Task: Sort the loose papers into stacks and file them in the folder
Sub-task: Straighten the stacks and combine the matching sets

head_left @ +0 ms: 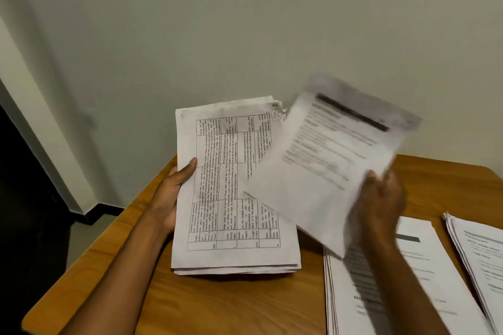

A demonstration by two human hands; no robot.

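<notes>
White printed papers fill the head view. The left hand (174,193) grips the thick unsorted bundle of white sheets (234,187), topmost a ruled table, thumb on its edge, its lower end resting on the brown wooden surface (217,304). The right hand (378,207) pinches a single blurred white sheet with a dark heading bar (332,160), held in the air above the surface. Judging by the matching dark bar, it belongs on the near sorted stack of white pages (424,280) below; lowering it flat and squaring the edges would keep that pile neat. A second sorted stack (479,255) lies further right. Count: one bundle, one loose sheet, two stacks, no folder visible.
</notes>
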